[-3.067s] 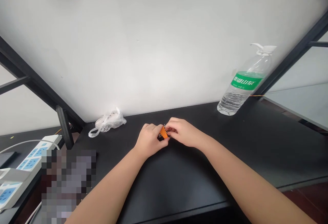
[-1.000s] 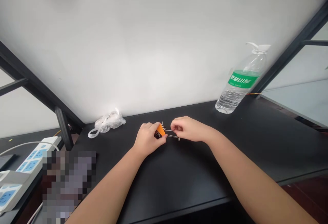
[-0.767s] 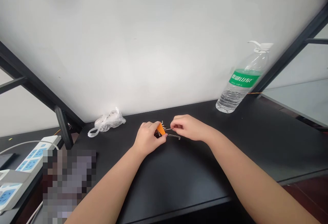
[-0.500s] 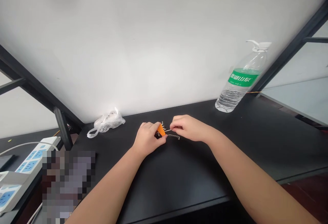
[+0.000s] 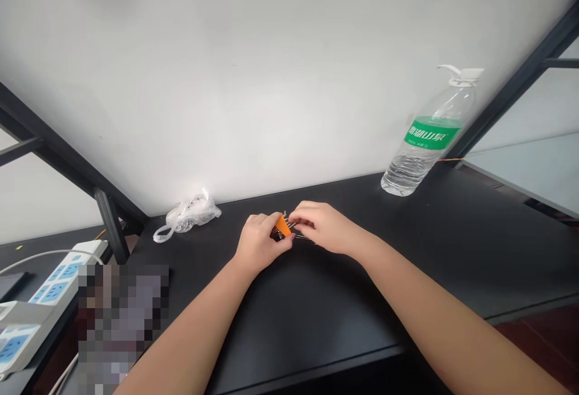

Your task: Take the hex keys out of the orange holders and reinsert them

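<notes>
- Two hands at work at the centre of the frame, low on the black desk (image 5: 407, 274).
- Left hand (image 5: 259, 245) clenched around a small orange holder (image 5: 283, 225) with thin metal hex keys (image 5: 293, 230) fanning out of it toward the right.
- Right hand (image 5: 322, 227) pinched on one of those keys, fingertips pressed right up against the orange holder; hard to tell whether seated in its slot or only partway in.
- Judged from this: somewhere in the middle of handling the key set, one key in hand at the holder, several more bunched at the same spot; count too small to read.
- Nothing loose visible on the desk just beside the hands, apart from what the right palm may hide.
- Elsewhere: a crumpled clear plastic bag (image 5: 187, 217) left of the hands near the wall, a water bottle (image 5: 427, 135) with a green label at the upper right, white power strips (image 5: 40, 286) at the lower left edge.
</notes>
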The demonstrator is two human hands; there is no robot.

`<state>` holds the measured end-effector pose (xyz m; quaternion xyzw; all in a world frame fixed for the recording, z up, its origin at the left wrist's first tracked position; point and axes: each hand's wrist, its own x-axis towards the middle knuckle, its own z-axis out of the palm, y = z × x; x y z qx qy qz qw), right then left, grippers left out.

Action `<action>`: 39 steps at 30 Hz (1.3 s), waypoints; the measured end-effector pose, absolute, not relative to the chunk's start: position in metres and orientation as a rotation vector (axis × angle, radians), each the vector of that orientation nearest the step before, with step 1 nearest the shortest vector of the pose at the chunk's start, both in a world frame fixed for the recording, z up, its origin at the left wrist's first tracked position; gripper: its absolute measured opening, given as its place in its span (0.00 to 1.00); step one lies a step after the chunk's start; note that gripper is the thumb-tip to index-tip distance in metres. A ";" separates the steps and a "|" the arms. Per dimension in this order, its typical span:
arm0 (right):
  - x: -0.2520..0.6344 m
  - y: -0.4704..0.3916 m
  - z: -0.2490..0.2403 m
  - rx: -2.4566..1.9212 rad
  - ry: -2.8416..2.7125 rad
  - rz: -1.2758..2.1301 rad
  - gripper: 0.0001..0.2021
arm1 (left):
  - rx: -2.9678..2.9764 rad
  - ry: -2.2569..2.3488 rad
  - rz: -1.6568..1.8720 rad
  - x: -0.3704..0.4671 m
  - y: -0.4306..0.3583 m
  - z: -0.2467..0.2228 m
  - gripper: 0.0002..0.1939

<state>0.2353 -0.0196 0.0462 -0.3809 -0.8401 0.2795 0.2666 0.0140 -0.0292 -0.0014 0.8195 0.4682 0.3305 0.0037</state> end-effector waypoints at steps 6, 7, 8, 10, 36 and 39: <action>0.226 -0.014 0.036 -1.117 -2.069 0.884 0.09 | 2.455 1.591 1.190 0.011 -0.026 -0.005 0.19; 0.225 -0.014 0.035 -1.132 -2.065 0.901 0.09 | 2.460 1.592 1.194 0.011 -0.026 -0.006 0.19; 0.224 -0.014 0.035 -1.144 -2.068 0.917 0.09 | 2.468 1.589 1.188 0.011 -0.026 -0.006 0.19; 0.225 -0.015 0.036 -1.163 -2.099 0.913 0.10 | 2.494 1.572 1.165 0.011 -0.026 -0.006 0.19; 0.258 0.009 0.021 -1.530 -2.637 0.685 0.03 | 2.575 1.488 1.152 0.004 -0.022 -0.009 0.22; 0.256 0.007 0.025 -1.599 -2.611 0.804 0.04 | 2.579 1.464 1.149 0.005 -0.023 -0.009 0.22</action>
